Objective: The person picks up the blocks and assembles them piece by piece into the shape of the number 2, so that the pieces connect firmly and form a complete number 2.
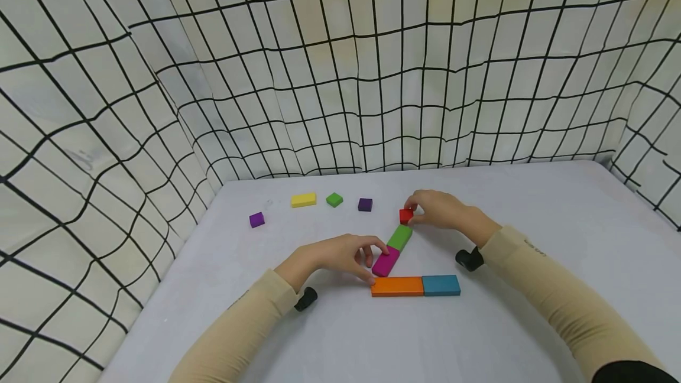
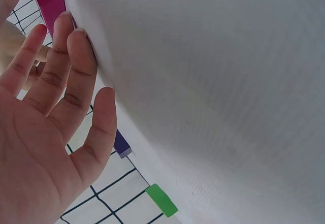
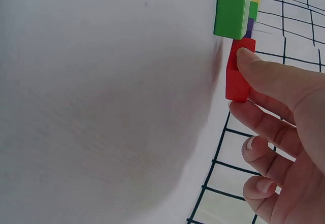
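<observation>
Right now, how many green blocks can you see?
2. The longer green block lies between the pink block and the red block; the small green block sits farther back, between the yellow block and dark purple block. I see no others.

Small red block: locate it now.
In the head view, right of centre, the small red block is pinched in the right hand, just beyond the green rectangular block.

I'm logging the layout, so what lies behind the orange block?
Beyond the orange block, the magenta block, a longer green block and the red block slant away. Anything beneath the left hand is covered.
</observation>
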Available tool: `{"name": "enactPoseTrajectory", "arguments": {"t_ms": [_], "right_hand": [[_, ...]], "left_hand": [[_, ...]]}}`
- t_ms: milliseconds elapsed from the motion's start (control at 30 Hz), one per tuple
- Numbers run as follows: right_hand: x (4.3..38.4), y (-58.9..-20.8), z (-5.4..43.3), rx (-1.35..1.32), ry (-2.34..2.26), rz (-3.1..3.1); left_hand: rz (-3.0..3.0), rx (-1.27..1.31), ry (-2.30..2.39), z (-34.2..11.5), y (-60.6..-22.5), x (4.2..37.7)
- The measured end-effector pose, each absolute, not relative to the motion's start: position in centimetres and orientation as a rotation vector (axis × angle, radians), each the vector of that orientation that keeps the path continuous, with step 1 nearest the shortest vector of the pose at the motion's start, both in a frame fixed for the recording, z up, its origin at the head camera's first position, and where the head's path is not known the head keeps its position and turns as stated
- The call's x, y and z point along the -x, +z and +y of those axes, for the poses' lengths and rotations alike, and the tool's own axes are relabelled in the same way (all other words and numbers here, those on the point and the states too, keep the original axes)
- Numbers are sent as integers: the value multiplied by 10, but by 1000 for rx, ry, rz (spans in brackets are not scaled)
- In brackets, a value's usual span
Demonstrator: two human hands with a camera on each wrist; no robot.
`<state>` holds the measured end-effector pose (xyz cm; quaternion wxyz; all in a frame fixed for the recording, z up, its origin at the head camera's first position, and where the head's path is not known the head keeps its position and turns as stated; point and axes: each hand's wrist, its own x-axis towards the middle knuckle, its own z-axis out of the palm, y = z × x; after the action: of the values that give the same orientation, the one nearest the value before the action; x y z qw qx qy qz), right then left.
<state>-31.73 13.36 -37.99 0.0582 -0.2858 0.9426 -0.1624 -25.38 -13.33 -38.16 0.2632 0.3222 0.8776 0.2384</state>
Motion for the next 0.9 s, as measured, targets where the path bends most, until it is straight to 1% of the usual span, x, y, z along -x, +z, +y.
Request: {"name": "enactPoseTrajectory", "arguments": {"t_ms": [900], "right_hand": [[315, -386, 133, 878, -439, 2862]], "left_hand": [[2368, -860, 650, -133, -380, 253]]}}
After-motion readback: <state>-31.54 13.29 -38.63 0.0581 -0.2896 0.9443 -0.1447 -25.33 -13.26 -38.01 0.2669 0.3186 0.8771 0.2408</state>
